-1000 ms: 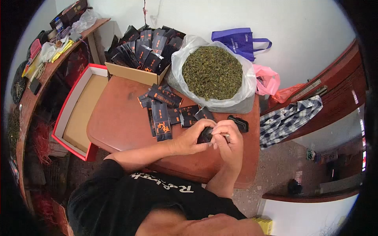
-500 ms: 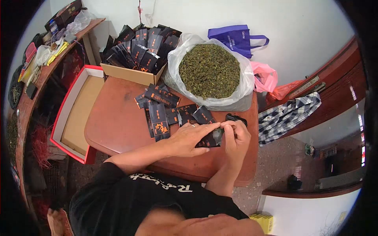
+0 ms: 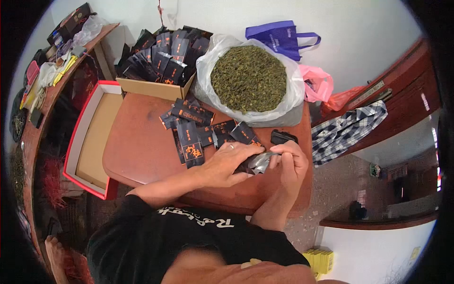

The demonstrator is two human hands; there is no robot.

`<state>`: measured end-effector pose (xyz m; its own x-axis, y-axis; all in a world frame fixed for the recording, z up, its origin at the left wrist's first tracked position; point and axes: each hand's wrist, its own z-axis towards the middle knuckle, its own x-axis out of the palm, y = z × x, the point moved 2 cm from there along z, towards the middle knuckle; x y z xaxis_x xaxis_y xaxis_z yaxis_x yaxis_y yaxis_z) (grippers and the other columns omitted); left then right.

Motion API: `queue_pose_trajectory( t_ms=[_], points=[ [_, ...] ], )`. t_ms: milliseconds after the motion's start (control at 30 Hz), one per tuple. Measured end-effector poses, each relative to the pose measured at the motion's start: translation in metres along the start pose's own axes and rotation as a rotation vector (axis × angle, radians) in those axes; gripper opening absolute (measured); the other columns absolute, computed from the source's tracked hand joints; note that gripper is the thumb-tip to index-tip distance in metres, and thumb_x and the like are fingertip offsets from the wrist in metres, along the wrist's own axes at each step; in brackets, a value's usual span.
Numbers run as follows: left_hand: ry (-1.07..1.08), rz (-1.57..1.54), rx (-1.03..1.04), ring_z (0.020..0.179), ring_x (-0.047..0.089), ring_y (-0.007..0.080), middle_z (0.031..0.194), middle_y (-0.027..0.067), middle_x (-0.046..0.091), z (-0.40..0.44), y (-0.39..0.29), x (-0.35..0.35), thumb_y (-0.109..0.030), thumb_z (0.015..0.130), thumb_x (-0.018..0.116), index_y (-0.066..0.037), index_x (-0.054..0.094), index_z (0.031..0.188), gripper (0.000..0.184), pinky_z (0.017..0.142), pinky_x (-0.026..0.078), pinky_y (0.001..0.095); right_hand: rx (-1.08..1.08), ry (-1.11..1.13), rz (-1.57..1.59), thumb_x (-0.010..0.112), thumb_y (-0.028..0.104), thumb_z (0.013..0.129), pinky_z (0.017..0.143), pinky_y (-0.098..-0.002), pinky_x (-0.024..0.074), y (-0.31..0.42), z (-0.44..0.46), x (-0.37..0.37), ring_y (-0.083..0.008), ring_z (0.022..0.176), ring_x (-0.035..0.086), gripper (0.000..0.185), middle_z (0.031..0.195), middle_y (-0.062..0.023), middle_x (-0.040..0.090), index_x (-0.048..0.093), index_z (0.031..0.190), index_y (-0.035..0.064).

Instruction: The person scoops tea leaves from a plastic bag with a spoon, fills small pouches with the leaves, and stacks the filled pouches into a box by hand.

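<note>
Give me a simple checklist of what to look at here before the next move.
1. Black packet held by the left hand: ok.
2. Right hand at the packet's silvery end: ok, fingers are on it.
3. Whether the packet holds anything: cannot tell, its inside is hidden.
4. Plastic bag open: ok, dried leaves lie exposed.
5. Space around the left hand clear: not ok, loose packets lie close by.
</note>
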<state>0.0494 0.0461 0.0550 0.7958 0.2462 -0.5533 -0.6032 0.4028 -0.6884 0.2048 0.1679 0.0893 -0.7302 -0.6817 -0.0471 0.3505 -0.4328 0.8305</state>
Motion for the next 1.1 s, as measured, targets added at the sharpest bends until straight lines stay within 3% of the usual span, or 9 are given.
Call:
queue_pose_trajectory(
  t_ms=[200,433,533,667,767,867,933,1000,1100],
  points=[
    [-0.031,-0.007,0.059,0.125,0.047,0.0349,0.142,0.0126,0.048,0.005,0.002,-0.011,-0.009,0.076,0.073,-0.011,0.047,0.142,0.070,0.106,0.035,0.0472,-0.121,-0.030,-0.125,0.060,0.009,0.089,0.056,-0.0251,0.0389,0.015,-0.002,0.003,-0.0137,0.063,0.053,0.017,0.068,-0.0067,0.058,0.071,0.087,-0.0032],
    [-0.116,-0.163,0.015,0.121,0.049,0.0354,0.126,0.0171,0.051,0.003,0.005,-0.016,-0.006,0.078,0.074,-0.008,0.046,0.140,0.069,0.103,0.040,0.0436,-0.218,-0.104,-0.285,0.060,0.014,0.092,0.056,-0.0249,0.0387,0.018,0.003,0.015,-0.0140,0.062,0.054,0.020,0.069,-0.0072,0.058,0.071,0.089,-0.0035],
    [-0.155,-0.200,0.000,0.128,0.046,0.0357,0.135,0.0172,0.048,-0.001,0.019,-0.013,-0.006,0.077,0.072,-0.004,0.045,0.140,0.068,0.108,0.037,0.0433,-0.119,-0.107,-0.226,0.059,0.015,0.095,0.056,-0.0254,0.0382,0.012,-0.001,0.010,-0.0135,0.063,0.054,0.023,0.070,-0.0074,0.058,0.070,0.090,-0.0044],
    [-0.210,-0.229,-0.037,0.125,0.048,0.0326,0.130,0.0157,0.053,0.000,0.020,-0.017,-0.012,0.078,0.077,-0.003,0.053,0.130,0.058,0.107,0.038,0.0422,-0.109,-0.114,-0.042,0.055,0.016,0.099,0.055,-0.0240,0.0374,0.001,0.000,0.007,-0.0116,0.061,0.051,0.026,0.071,-0.0066,0.056,0.068,0.098,-0.0065],
    [-0.203,-0.325,-0.099,0.124,0.049,0.0274,0.126,0.0126,0.055,0.002,0.020,-0.020,-0.016,0.078,0.080,-0.004,0.058,0.125,0.054,0.105,0.038,0.0391,0.001,-0.129,0.253,0.051,0.017,0.102,0.055,-0.0221,0.0372,-0.011,0.002,0.005,-0.0099,0.059,0.049,0.029,0.072,-0.0054,0.055,0.064,0.105,-0.0079],
    [-0.200,-0.422,-0.171,0.122,0.048,0.0201,0.125,0.0080,0.052,-0.001,0.025,-0.018,-0.012,0.077,0.078,-0.004,0.057,0.125,0.053,0.102,0.039,0.0344,0.053,-0.122,0.302,0.051,0.015,0.102,0.055,-0.0229,0.0371,-0.013,0.003,0.009,-0.0096,0.061,0.049,0.026,0.074,-0.0044,0.056,0.066,0.103,-0.0070],
    [-0.192,-0.364,-0.158,0.123,0.047,0.0173,0.127,0.0058,0.048,-0.003,0.033,-0.018,-0.008,0.077,0.075,-0.006,0.055,0.127,0.054,0.098,0.042,0.0316,0.010,-0.126,0.105,0.052,0.012,0.100,0.055,-0.0232,0.0381,-0.009,0.009,0.010,-0.0098,0.062,0.051,0.023,0.074,-0.0046,0.057,0.067,0.102,-0.0056],
    [-0.214,-0.570,-0.317,0.123,0.047,0.0147,0.130,0.0036,0.045,-0.003,0.027,-0.021,-0.005,0.076,0.075,-0.007,0.053,0.129,0.058,0.095,0.046,0.0307,-0.071,-0.099,-0.123,0.054,0.008,0.098,0.056,-0.0232,0.0392,0.005,0.014,0.013,-0.0100,0.064,0.052,0.019,0.075,-0.0047,0.058,0.068,0.101,-0.0041],
    [-0.264,-0.394,-0.250,0.122,0.048,0.0157,0.128,0.0038,0.046,-0.002,0.032,-0.028,-0.006,0.076,0.077,-0.005,0.054,0.127,0.057,0.097,0.048,0.0333,-0.211,-0.024,-0.474,0.057,0.001,0.094,0.058,-0.0224,0.0412,0.032,0.026,0.027,-0.0113,0.066,0.055,0.013,0.076,-0.0051,0.060,0.069,0.098,-0.0017]
  ],
)
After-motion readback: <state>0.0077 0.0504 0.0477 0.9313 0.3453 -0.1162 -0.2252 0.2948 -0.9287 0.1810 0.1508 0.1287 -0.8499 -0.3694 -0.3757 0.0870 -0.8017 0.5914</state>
